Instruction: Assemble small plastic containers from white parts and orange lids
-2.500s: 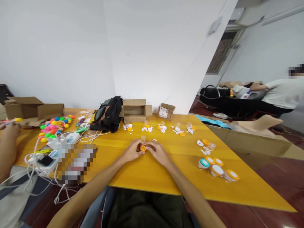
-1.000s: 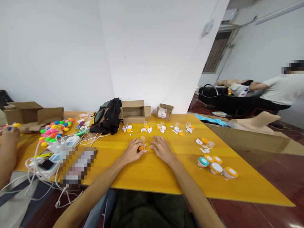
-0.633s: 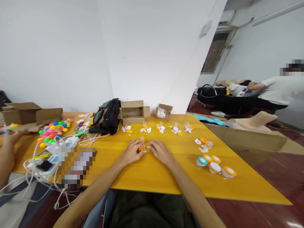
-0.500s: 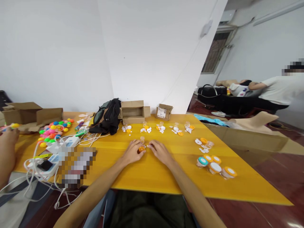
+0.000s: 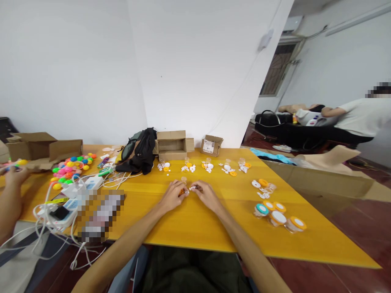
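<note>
My left hand [image 5: 171,197] is closed, with a small white plastic piece [image 5: 186,192] at its fingertips. An orange ring-shaped lid [image 5: 181,191] shows partly between its thumb and fingers; whether the hand grips the lid or only covers it is hard to tell. Close on the right, my right hand [image 5: 208,195] pinches another small white plastic piece [image 5: 192,188]. The two hands face each other just above the table, a narrow gap between the pieces. Behind the left fingers stands a small clear plastic cup [image 5: 183,179].
Along the back of the table [image 5: 195,228] lie several sets of cups, lids and white parts [image 5: 209,166]. Lidded cups [image 5: 277,217] stand at right. Left are a backpack [image 5: 139,150], colourful balls [image 5: 70,167], a power strip [image 5: 62,215] and cables. Another person's hand [image 5: 15,179] is far left.
My left thumb and fingers have closed in over the orange lid, which shows less now. A white piece appears at the left fingertips. The view has shifted slightly.
</note>
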Demonstrator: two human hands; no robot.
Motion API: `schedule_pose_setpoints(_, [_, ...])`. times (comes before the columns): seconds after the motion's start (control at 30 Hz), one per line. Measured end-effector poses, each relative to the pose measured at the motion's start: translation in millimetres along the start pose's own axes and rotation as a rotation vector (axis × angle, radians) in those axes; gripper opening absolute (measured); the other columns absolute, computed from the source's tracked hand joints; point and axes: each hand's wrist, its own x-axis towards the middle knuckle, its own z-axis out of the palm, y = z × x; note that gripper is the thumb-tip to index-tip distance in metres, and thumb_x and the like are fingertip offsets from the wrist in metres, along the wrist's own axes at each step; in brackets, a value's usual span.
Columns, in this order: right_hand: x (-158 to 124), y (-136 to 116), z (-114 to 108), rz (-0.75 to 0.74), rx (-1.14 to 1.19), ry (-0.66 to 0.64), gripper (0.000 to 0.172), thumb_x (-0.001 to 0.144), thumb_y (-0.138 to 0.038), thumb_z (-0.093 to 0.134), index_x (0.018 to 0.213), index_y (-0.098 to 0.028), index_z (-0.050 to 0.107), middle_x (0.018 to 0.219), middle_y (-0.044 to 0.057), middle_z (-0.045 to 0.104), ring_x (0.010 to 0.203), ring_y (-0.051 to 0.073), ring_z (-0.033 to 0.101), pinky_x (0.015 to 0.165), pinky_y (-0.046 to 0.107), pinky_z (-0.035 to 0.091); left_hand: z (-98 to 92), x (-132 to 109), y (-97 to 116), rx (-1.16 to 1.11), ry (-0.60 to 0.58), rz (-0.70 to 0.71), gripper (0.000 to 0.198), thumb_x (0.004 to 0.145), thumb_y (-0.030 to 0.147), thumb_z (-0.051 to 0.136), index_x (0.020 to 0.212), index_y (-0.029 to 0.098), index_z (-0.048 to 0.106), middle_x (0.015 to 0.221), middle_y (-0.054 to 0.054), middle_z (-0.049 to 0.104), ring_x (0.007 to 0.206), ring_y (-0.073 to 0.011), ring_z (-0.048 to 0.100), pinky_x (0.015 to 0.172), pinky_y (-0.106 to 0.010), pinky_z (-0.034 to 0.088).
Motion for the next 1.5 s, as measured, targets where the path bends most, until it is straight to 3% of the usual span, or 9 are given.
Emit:
schedule_pose_setpoints(0.2, [-0.4,-0.6,-1.7,-0.001,0.048,-0.021,0.019,0.084,-0.024,0.054,0.085,-0.023,0.073,0.081,0.004,0.071,0.077,0.02,0.063,0.078,0.034,0.05,4.0,0.9,-5.3,-0.07,0.025,-0.003,0.01,0.08,0.013,0.065,0.082,0.023,0.065,0.092,-0.004,0.07,0.102,-0.0247,0.059,0.092,-0.039,0.042])
schedule_pose_setpoints(0.43, [-1.8,-0.4,6.0,0.201,0.333,-0.087,0.019,0.077,-0.035,0.064,0.089,-0.021,0.067,0.077,0.001,0.067,0.068,0.017,0.062,0.062,0.029,0.051,4.6,-0.2,-6.9,-0.112,0.054,0.001,0.019,0.08,0.008,0.063,0.09,0.024,0.065,0.1,-0.004,0.07,0.102,-0.0232,0.062,0.093,-0.038,0.042])
schedule_pose_setpoints(0.53, [-1.3,-1.8,6.8,0.174,0.316,-0.085,0.016,0.078,-0.035,0.065,0.084,-0.02,0.068,0.076,0.001,0.067,0.068,0.017,0.061,0.066,0.029,0.052,5.3,-0.7,-8.1,-0.113,0.062,0.009,0.018,0.081,0.009,0.062,0.091,0.024,0.065,0.099,-0.003,0.069,0.101,-0.0225,0.062,0.093,-0.037,0.042])
schedule_pose_setpoints(0.83, [0.0,-2.6,2.5,0.051,0.202,-0.058,0.02,0.084,-0.032,0.063,0.095,-0.025,0.078,0.094,0.007,0.071,0.09,0.023,0.064,0.084,0.038,0.052,6.1,-0.2,-7.1,-0.138,0.06,-0.015,0.012,0.084,0.017,0.066,0.094,0.023,0.065,0.101,-0.004,0.07,0.099,-0.0221,0.063,0.096,-0.038,0.043])
schedule_pose_setpoints(1.07, [-0.1,-0.1,2.8,0.127,0.298,-0.068,0.026,0.079,-0.039,0.069,0.098,-0.023,0.078,0.095,0.006,0.072,0.082,0.021,0.065,0.079,0.036,0.053,0.8,-1.0,-1.9,-0.129,0.049,0.001,0.005,0.085,0.027,0.068,0.088,0.023,0.066,0.091,-0.001,0.071,0.089,-0.0194,0.064,0.091,-0.033,0.045])
schedule_pose_setpoints(1.3, [0.5,-6.0,0.3,0.105,0.391,-0.123,0.038,0.076,-0.054,0.07,0.093,-0.021,0.079,0.078,0.004,0.07,0.07,0.018,0.059,0.07,0.033,0.051,-0.8,-1.5,-0.9,-0.144,0.097,-0.008,0.013,0.083,0.033,0.071,0.086,0.022,0.065,0.087,-0.001,0.07,0.083,-0.0182,0.063,0.084,-0.031,0.048])
schedule_pose_setpoints(1.5, [0.4,-7.9,1.3,0.131,0.43,-0.127,0.04,0.073,-0.056,0.072,0.09,-0.021,0.08,0.079,0.004,0.069,0.069,0.017,0.059,0.07,0.033,0.05,-1.6,-1.3,-0.9,-0.158,0.109,-0.024,0.016,0.081,0.036,0.073,0.084,0.022,0.066,0.082,-0.001,0.069,0.083,-0.0184,0.063,0.083,-0.031,0.049])
